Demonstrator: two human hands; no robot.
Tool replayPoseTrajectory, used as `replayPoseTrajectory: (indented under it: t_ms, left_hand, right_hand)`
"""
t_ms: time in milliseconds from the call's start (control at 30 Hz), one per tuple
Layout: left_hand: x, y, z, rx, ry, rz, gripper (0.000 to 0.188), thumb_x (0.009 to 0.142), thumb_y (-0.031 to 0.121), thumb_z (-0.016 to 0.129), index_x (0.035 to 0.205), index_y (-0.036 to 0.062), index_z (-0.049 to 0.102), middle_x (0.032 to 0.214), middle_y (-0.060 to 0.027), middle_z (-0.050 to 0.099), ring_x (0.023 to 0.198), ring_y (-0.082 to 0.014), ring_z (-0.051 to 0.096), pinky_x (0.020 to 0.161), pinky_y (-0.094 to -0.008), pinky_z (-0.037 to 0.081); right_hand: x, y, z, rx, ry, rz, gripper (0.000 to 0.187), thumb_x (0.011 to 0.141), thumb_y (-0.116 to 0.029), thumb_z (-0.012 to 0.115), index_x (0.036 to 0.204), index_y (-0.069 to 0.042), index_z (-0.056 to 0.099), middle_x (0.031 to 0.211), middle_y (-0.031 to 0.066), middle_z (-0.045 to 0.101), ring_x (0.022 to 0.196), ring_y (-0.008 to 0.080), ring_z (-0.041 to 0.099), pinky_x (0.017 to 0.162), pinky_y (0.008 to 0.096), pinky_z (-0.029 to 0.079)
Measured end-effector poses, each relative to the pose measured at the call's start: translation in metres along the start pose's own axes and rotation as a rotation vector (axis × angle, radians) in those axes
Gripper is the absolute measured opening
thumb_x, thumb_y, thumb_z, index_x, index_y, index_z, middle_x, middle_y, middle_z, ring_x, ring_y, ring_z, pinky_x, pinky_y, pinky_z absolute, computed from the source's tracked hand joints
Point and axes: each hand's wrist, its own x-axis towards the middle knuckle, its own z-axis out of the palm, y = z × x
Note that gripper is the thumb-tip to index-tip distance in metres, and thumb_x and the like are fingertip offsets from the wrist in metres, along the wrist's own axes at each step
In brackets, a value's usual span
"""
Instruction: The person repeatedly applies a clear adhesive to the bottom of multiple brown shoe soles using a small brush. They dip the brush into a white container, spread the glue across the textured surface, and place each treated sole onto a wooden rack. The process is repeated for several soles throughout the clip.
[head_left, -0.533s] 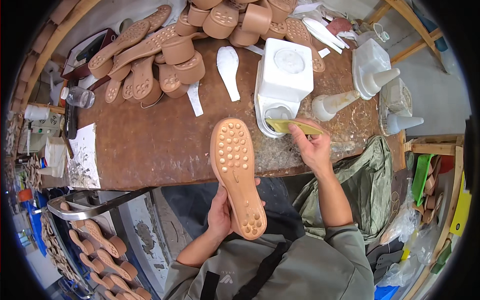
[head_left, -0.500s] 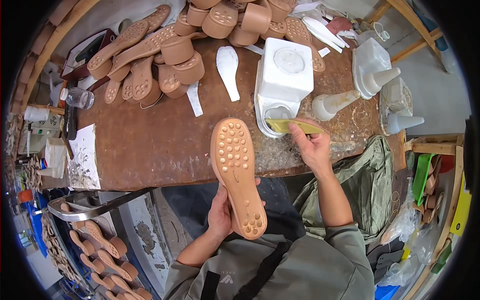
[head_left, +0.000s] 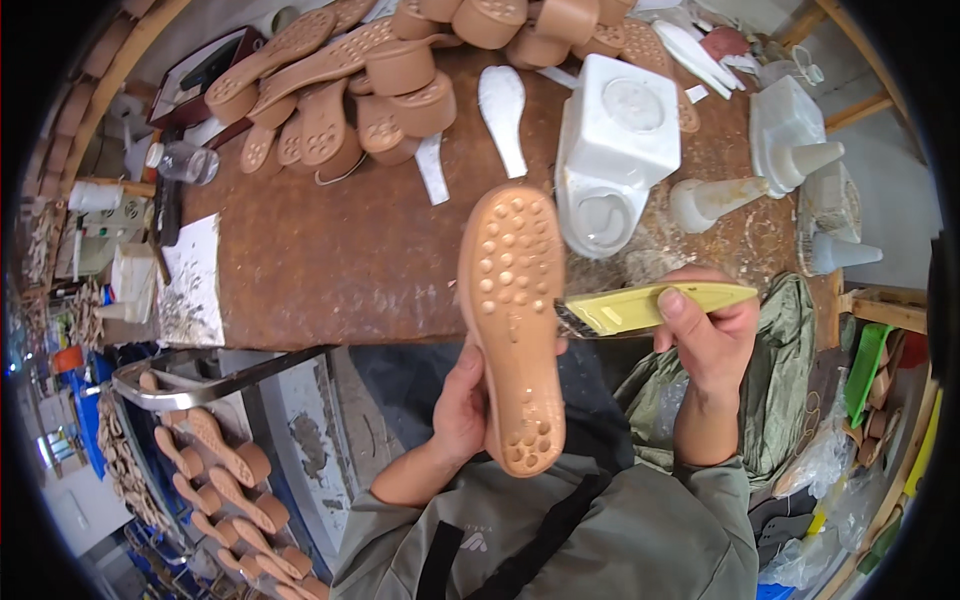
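Observation:
My left hand (head_left: 463, 403) is closed round the edges of a tan shoe sole (head_left: 515, 330), held upright with its dimpled face toward me. The dimples at its wide end and heel look wet and shiny. Pinched between the thumb and fingers of my right hand (head_left: 708, 335) is a yellow-handled flat brush (head_left: 650, 306). Its dark bristles are at the sole's right edge, about mid-length; whether they touch it I cannot tell. Beyond, on the table, stands a white glue dispenser (head_left: 618, 140) with a round, open cup at its front.
Several tan heeled soles (head_left: 400, 90) are piled at the back left of the brown table (head_left: 330, 250). A white insole piece (head_left: 502, 120) lies behind my sole. White cone-tipped bottles (head_left: 715, 200) stand at right. More soles hang on a rack (head_left: 230, 450) at lower left.
My right hand has drawn the brush out of the dispenser's cup and brought it nearer to me, beside the sole. The view has shifted, and my left hand still holds the sole.

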Motion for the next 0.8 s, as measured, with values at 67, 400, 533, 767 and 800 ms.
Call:
replayPoseTrajectory:
  t_ms: [67,400,533,767,800]
  left_hand:
    - [-0.004,0.006,0.01,0.013,-0.063,-0.003,0.064,0.097,0.049,0.03,0.142,0.0041,0.023,0.127,-0.0225,0.051,0.106,-0.0207,0.057,0.088,-0.0299,0.046]
    - [-0.035,0.018,0.031,0.075,-0.187,0.086,0.076,0.093,0.054,0.037,0.144,0.0019,0.016,0.131,-0.022,0.047,0.111,-0.0205,0.054,0.088,-0.0316,0.046]
    - [-0.042,0.022,0.025,0.088,-0.266,0.074,0.076,0.093,0.053,0.037,0.144,0.0004,0.014,0.133,-0.0225,0.045,0.112,-0.0212,0.053,0.09,-0.032,0.045]
    - [-0.051,0.027,0.022,0.13,-0.291,0.146,0.069,0.095,0.046,0.036,0.143,-0.0012,0.017,0.131,-0.0193,0.045,0.114,-0.0213,0.051,0.094,-0.0331,0.042]
    - [-0.054,0.028,0.023,0.127,-0.275,0.145,0.068,0.096,0.045,0.036,0.143,-0.0016,0.018,0.131,-0.0186,0.046,0.114,-0.0212,0.051,0.095,-0.0333,0.041]
  right_hand:
    - [-0.006,-0.005,0.023,-0.038,-0.034,-0.064,0.014,0.086,-0.003,0.066,0.095,0.007,0.064,0.073,0.0072,0.064,0.055,0.0071,0.053,0.048,0.0201,0.042]
    - [-0.007,-0.026,0.057,-0.175,0.048,-0.331,0.012,0.087,-0.001,0.064,0.094,0.008,0.064,0.075,0.0083,0.065,0.057,0.0073,0.056,0.05,0.0198,0.043]
    - [-0.017,-0.028,0.054,-0.328,-0.095,-0.471,0.013,0.083,0.0,0.066,0.094,0.007,0.064,0.073,0.0125,0.065,0.053,0.0118,0.058,0.049,0.0228,0.044]
    - [-0.032,-0.04,0.055,-0.398,-0.302,-0.554,0.013,0.078,-0.001,0.07,0.089,0.005,0.066,0.069,0.0115,0.066,0.056,0.0167,0.062,0.049,0.0261,0.047]
    - [-0.038,-0.04,0.057,-0.383,-0.252,-0.515,0.013,0.076,0.0,0.071,0.087,0.005,0.066,0.066,0.0111,0.065,0.055,0.0182,0.062,0.049,0.0263,0.047]
